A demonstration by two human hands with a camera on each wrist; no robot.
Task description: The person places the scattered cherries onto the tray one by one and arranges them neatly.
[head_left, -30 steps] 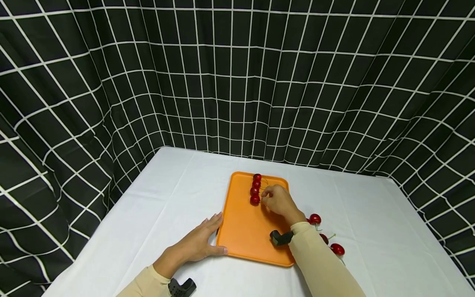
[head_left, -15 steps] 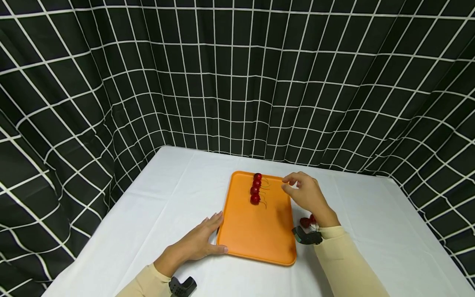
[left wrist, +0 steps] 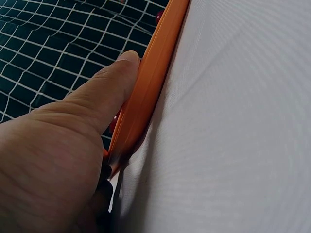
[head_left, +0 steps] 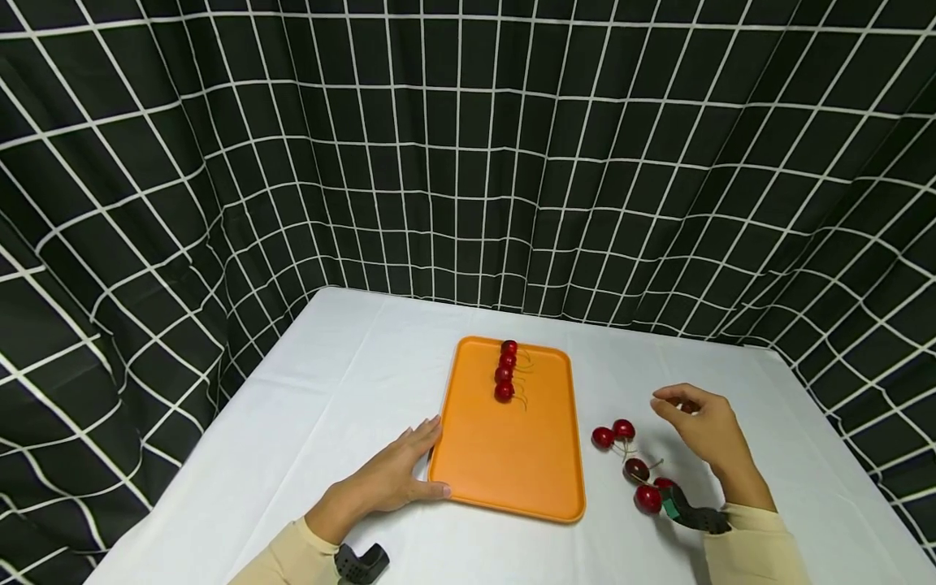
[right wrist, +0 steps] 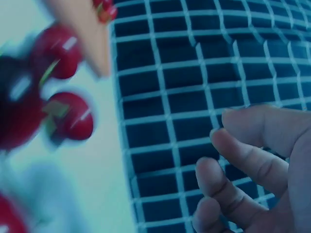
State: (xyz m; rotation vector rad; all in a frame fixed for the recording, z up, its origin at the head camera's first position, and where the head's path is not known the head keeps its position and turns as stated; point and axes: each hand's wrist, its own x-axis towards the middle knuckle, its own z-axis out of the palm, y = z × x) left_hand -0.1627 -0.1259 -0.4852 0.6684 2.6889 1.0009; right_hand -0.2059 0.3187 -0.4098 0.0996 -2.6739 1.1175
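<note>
Between the two hands: orange tray [head_left: 512, 463], flat on white table [head_left: 292, 422]. L hand [head_left: 387, 479] at tray's near-L corner, fingers extended along side edge, thumb on near rim; prob. steadying, not gripping. L wrist view agrees re thumb vs. rim. R hand [head_left: 705, 426] well to R of tray, apparently raised over table, fingers loosely bent, nothing seen in them (R wrist view ditto).

Row of 4 cherries [head_left: 504, 374] on tray, beyond L hand's fingertips, line running away from the hands; stems [head_left: 523, 400] trail toward R hand's side. Loose cherries [head_left: 647, 499], at least 5, on table btwn tray and R hand; nearest ones by R wrist, one partly hidden behind wrist camera [head_left: 695, 516].

Step in hand (my judgement): fetching next cherry for near end of row. To do it well:
1. Lift R wrist clear of loose cherries first; camera could knock one & roll it.
2. Pinch fruit lightly, thumb + index. Far pair's stems look crossed, so part those before lifting; single ones prob. easier.
3. Set down just L-hand side of row's near end, nudge into line, stem toward R hand. Round fruit likely rolls: release slowly.
4. L hand: light pressure only; pushing hard on rim may tip or slide tray.
</note>
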